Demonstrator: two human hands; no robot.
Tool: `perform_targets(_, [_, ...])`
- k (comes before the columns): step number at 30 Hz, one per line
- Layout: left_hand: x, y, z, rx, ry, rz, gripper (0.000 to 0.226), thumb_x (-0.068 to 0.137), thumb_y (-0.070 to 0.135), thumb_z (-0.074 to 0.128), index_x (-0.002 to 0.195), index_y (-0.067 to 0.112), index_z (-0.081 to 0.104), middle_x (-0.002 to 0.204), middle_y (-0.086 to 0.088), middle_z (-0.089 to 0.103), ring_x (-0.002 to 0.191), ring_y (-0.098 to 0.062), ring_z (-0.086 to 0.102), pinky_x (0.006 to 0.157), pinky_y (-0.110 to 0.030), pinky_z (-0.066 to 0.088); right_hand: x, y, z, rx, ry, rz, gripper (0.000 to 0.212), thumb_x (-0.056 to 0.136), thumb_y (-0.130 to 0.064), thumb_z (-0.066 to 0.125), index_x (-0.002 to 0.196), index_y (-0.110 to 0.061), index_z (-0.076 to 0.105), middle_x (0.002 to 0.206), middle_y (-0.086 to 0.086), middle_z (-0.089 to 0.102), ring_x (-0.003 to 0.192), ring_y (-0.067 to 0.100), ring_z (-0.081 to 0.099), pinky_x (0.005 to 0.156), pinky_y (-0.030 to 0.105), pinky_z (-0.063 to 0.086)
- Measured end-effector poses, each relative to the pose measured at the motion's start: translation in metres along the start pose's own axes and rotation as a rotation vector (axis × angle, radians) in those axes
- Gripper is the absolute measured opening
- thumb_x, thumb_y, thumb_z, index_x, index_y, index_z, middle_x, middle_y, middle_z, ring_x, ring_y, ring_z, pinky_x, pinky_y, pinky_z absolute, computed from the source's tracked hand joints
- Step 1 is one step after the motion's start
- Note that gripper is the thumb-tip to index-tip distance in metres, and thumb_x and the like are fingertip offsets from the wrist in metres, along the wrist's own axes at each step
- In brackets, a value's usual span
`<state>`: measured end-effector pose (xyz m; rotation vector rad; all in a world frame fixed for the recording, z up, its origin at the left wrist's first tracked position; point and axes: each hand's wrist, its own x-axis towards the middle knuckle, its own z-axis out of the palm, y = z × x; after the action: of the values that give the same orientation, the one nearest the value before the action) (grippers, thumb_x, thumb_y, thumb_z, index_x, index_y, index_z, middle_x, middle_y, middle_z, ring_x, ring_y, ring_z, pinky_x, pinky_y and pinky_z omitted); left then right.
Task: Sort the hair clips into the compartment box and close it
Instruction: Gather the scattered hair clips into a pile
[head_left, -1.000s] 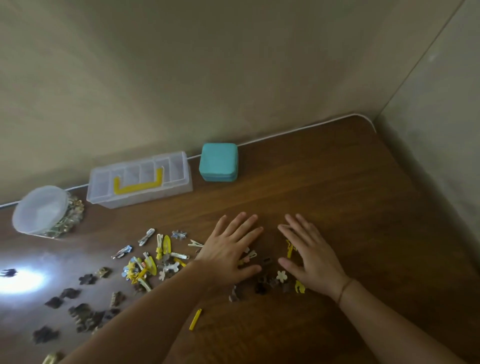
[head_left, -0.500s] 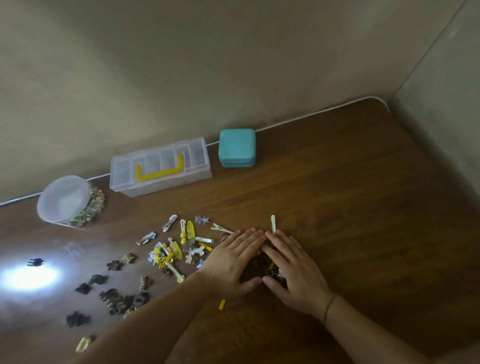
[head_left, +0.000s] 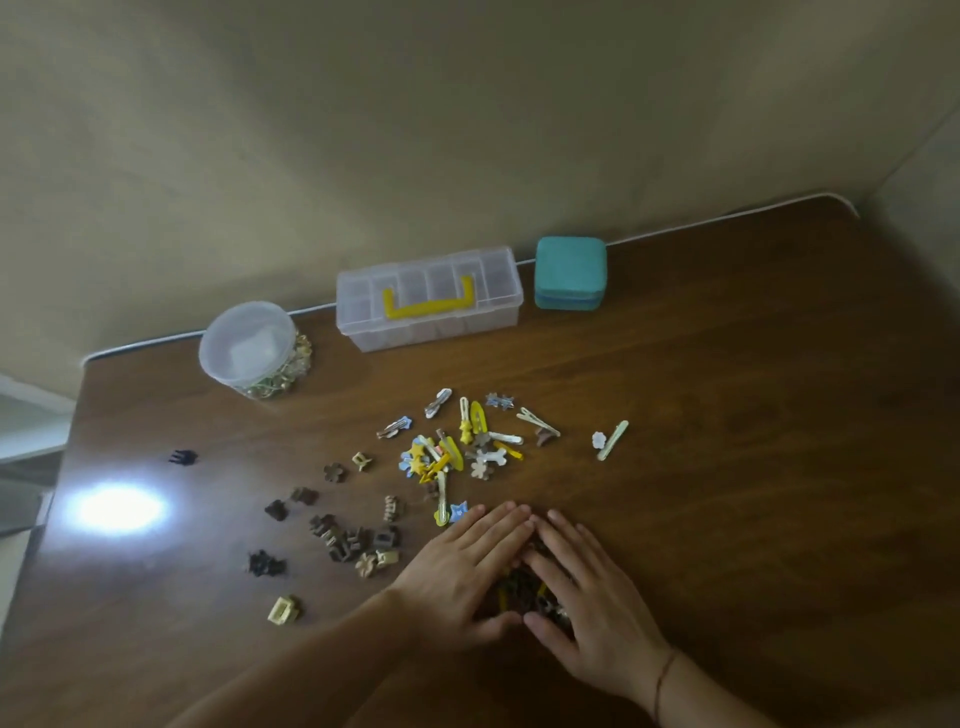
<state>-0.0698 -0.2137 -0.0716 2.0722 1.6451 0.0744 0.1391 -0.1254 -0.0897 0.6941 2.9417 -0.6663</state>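
Note:
Many small hair clips lie loose on the brown table (head_left: 727, 415). Yellow, white and blue flat clips (head_left: 457, 447) form a cluster in the middle. Brown claw clips (head_left: 353, 540) are scattered to the left. My left hand (head_left: 462, 571) and my right hand (head_left: 592, 597) lie flat side by side with fingertips touching, cupped around a small heap of dark clips (head_left: 524, 592) that shows between them. The clear compartment box (head_left: 428, 296) with a yellow handle stands shut at the back edge.
A round clear tub (head_left: 249, 348) with a lid holds more clips at the back left. A teal square case (head_left: 570, 273) stands right of the compartment box. A pale clip (head_left: 613, 440) lies apart on the right. Glare (head_left: 119, 509) marks the table's left.
My hands, spread apart a second ago, have swept together and pulled a heap of clips toward me. The view has shifted left, so the boxes appear further right.

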Motion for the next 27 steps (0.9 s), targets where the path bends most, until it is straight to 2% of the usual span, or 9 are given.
perform_targets(4, [-0.008, -0.017, -0.011, 0.078, 0.183, -0.029, 0.078, 0.096, 0.064, 0.033, 0.158, 0.021, 0.014, 0.166, 0.001, 0.007, 0.154, -0.017, -0.002, 0.122, -0.044, -0.009, 0.007, 0.005, -0.012, 0.142, 0.140, -0.017, 0.059, 0.097, -0.057, 0.031, 0.149, -0.028, 0.034, 0.161, -0.009, 0.020, 0.150, 0.016, 0.010, 0.119, 0.044, 0.012])
perform_targets(6, [-0.002, -0.035, -0.028, 0.100, 0.283, -0.169, 0.075, 0.094, 0.068, 0.024, 0.157, 0.029, 0.016, 0.166, 0.004, 0.005, 0.154, -0.019, -0.005, 0.121, -0.050, -0.007, 0.024, 0.024, -0.031, 0.169, 0.257, 0.062, 0.058, 0.096, -0.056, 0.029, 0.146, -0.026, 0.040, 0.159, -0.006, 0.026, 0.150, 0.017, 0.014, 0.120, 0.044, 0.014])
perform_targets(8, [0.005, -0.055, -0.043, 0.094, 0.324, -0.342, 0.075, 0.092, 0.073, 0.017, 0.157, 0.035, 0.014, 0.166, 0.007, -0.003, 0.153, -0.019, -0.011, 0.121, -0.055, -0.007, 0.044, 0.048, -0.050, 0.115, 0.268, 0.184, 0.064, 0.095, -0.059, 0.023, 0.149, -0.026, 0.033, 0.160, -0.007, 0.020, 0.151, 0.014, 0.006, 0.120, 0.042, 0.012])
perform_targets(10, [0.013, -0.073, -0.052, 0.078, 0.309, -0.444, 0.078, 0.089, 0.077, 0.012, 0.156, 0.038, 0.012, 0.166, 0.009, -0.007, 0.152, -0.020, -0.014, 0.120, -0.056, -0.008, 0.061, 0.066, -0.061, 0.048, 0.158, 0.258, 0.072, 0.093, -0.065, 0.015, 0.154, -0.025, 0.018, 0.162, -0.008, 0.007, 0.150, 0.011, -0.005, 0.121, 0.038, 0.009])
perform_targets(13, [0.026, -0.089, -0.054, 0.051, 0.218, -0.455, 0.081, 0.086, 0.080, 0.009, 0.156, 0.040, 0.006, 0.165, 0.010, -0.009, 0.152, -0.018, -0.014, 0.120, -0.055, -0.009, 0.070, 0.064, -0.060, -0.045, -0.074, 0.230, 0.079, 0.090, -0.068, 0.010, 0.154, -0.023, -0.004, 0.161, -0.009, -0.012, 0.147, 0.007, -0.016, 0.123, 0.035, 0.003])
perform_targets(18, [0.038, -0.089, -0.049, 0.056, 0.176, -0.335, 0.083, 0.086, 0.081, 0.009, 0.157, 0.038, 0.004, 0.166, 0.008, -0.004, 0.153, -0.018, -0.008, 0.121, -0.054, -0.001, 0.050, 0.030, -0.049, -0.092, -0.237, 0.040, 0.074, 0.094, -0.067, 0.015, 0.150, -0.027, -0.013, 0.158, -0.012, -0.020, 0.144, 0.004, -0.024, 0.122, 0.032, -0.004])
perform_targets(23, [0.051, -0.092, -0.052, 0.083, 0.186, -0.293, 0.079, 0.089, 0.078, 0.016, 0.156, 0.039, 0.006, 0.166, 0.007, -0.003, 0.153, -0.018, -0.007, 0.121, -0.055, -0.004, 0.026, 0.016, -0.044, -0.028, -0.327, -0.140, 0.068, 0.098, -0.064, 0.024, 0.153, -0.031, 0.001, 0.160, -0.017, -0.010, 0.144, -0.004, -0.020, 0.121, 0.032, -0.007])
perform_targets(25, [0.055, -0.094, -0.051, 0.071, 0.174, -0.283, 0.079, 0.089, 0.077, 0.018, 0.156, 0.037, 0.010, 0.166, 0.006, -0.002, 0.153, -0.017, -0.008, 0.121, -0.054, -0.002, 0.029, 0.021, -0.049, -0.001, -0.235, -0.214, 0.060, 0.100, -0.059, 0.026, 0.153, -0.031, 0.016, 0.162, -0.015, 0.005, 0.147, -0.002, -0.007, 0.120, 0.032, -0.001])
perform_targets(27, [0.057, -0.090, -0.047, 0.049, 0.169, -0.255, 0.080, 0.089, 0.077, 0.020, 0.157, 0.033, 0.017, 0.167, 0.006, -0.001, 0.153, -0.017, -0.008, 0.122, -0.052, 0.002, 0.043, 0.030, -0.060, 0.078, -0.106, -0.149, 0.057, 0.099, -0.055, 0.028, 0.151, -0.032, 0.025, 0.161, -0.014, 0.013, 0.148, 0.000, 0.002, 0.118, 0.030, 0.009])
